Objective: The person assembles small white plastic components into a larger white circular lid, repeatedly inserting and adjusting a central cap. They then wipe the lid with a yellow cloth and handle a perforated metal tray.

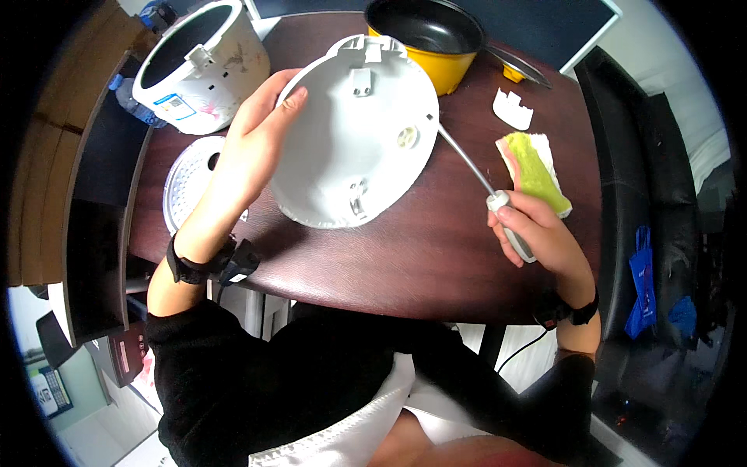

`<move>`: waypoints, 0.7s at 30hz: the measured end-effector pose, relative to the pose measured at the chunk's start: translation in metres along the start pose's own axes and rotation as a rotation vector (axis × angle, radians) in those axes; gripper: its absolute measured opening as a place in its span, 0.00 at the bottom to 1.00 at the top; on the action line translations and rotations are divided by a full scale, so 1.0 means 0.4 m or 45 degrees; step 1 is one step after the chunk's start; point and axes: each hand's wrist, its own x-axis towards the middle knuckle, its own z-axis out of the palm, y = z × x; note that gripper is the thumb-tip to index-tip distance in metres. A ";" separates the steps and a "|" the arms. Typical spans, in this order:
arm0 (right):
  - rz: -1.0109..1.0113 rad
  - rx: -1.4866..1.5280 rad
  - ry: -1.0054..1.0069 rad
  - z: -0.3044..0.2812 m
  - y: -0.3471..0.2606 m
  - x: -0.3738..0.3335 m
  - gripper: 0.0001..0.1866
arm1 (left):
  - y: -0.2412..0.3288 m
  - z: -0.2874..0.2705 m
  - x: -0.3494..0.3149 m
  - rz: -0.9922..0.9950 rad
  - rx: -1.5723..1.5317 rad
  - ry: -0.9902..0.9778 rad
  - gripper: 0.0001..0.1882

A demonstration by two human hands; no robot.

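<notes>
Nearest to you, your right hand (537, 233) is clenching around the pale handle of a screwdriver (498, 204), with your fingers wrapping it fully and your thumb lying along the top. Its thin metal shaft is running up and to your left, and its tip is meeting the right edge of the round white lid (354, 132), close to a small circular fitting there. Your left hand (253, 144) is gripping the left rim of that lid, thumb curling over the inner face and the remaining fingers passing behind, so the lid is standing tilted with its underside facing you and its lower edge sitting down near the dark brown table (436, 257); whether it is touching the surface cannot be told. Behind your left wrist, a flat perforated white disc (187, 187) is lying on the table. Further back on the left, a white cooker body (201, 66) with a dark inner well is standing upright. Behind the lid, a yellow pan (436, 43) with a black interior is sitting at the far edge. Just beside your right hand, a yellow-green sponge (535, 171) is resting on a white cloth, and a small white plastic piece (513, 109) is lying well apart beyond it.
</notes>
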 end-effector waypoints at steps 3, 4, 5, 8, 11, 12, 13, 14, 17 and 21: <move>-0.054 -0.009 -0.009 0.034 -0.036 0.056 0.14 | -0.004 -0.014 0.040 0.286 0.130 0.030 0.16; -0.067 0.006 -0.010 0.035 -0.044 0.082 0.14 | -0.004 -0.014 0.057 0.336 0.143 0.044 0.16; -0.081 0.021 -0.009 0.037 -0.050 0.105 0.15 | -0.002 -0.015 0.074 0.388 0.156 0.056 0.16; -0.140 0.147 0.016 0.045 -0.064 0.154 0.17 | 0.013 -0.017 0.130 0.520 0.261 0.017 0.16; -0.168 0.130 0.057 0.058 -0.083 0.182 0.17 | 0.035 -0.008 0.164 0.544 0.365 -0.047 0.17; -0.179 0.077 0.082 0.061 -0.080 0.189 0.17 | 0.043 -0.004 0.168 0.513 0.418 -0.083 0.17; -0.187 0.027 0.111 0.061 -0.074 0.193 0.16 | 0.046 0.004 0.171 0.482 0.470 -0.123 0.18; -0.197 -0.040 0.113 0.060 -0.072 0.192 0.16 | 0.047 0.013 0.173 0.531 0.545 -0.124 0.18; -0.196 -0.087 0.195 0.056 -0.056 0.194 0.13 | 0.049 0.031 0.194 0.606 0.613 -0.182 0.18; -0.183 -0.297 0.311 0.057 -0.053 0.184 0.11 | 0.064 0.040 0.194 0.616 0.689 -0.164 0.18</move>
